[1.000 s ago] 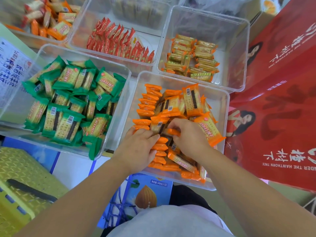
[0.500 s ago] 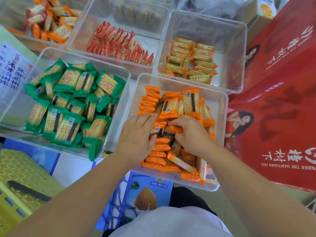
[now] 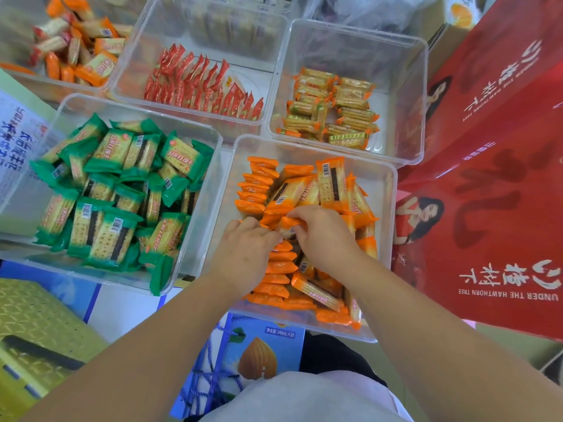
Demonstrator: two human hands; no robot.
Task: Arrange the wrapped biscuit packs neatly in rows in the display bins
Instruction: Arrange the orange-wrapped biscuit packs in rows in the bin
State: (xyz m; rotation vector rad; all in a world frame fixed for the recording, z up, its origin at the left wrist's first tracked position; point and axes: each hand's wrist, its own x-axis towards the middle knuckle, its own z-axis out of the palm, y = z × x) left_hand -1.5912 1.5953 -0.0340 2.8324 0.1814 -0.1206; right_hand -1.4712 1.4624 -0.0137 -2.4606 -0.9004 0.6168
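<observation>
Left hand point(image 3: 246, 254) curling its formerly straight fingers onto the standing row of orange packs point(image 3: 259, 184), grip hidden, right hand point(image 3: 323, 236) closing in beside it, pinching one pack point(image 3: 286, 222), both inside the near bin point(image 3: 382, 190)

packs point(image 3: 330, 184) in near bin point(image 3: 388, 239), second bin point(image 3: 199, 226) left (third bin point(image 3: 422, 102) behind)

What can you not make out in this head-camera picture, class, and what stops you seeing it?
Head view: the grip of the left hand; its finger ends are buried among the orange-wrapped biscuit packs.
Head view: packs under the right hand, covered by it.
Head view: the far-left clear plastic bin, blurred and cut by the top edge.
Head view: barcode digits on the green-wrapped biscuit packs, too small.
</observation>
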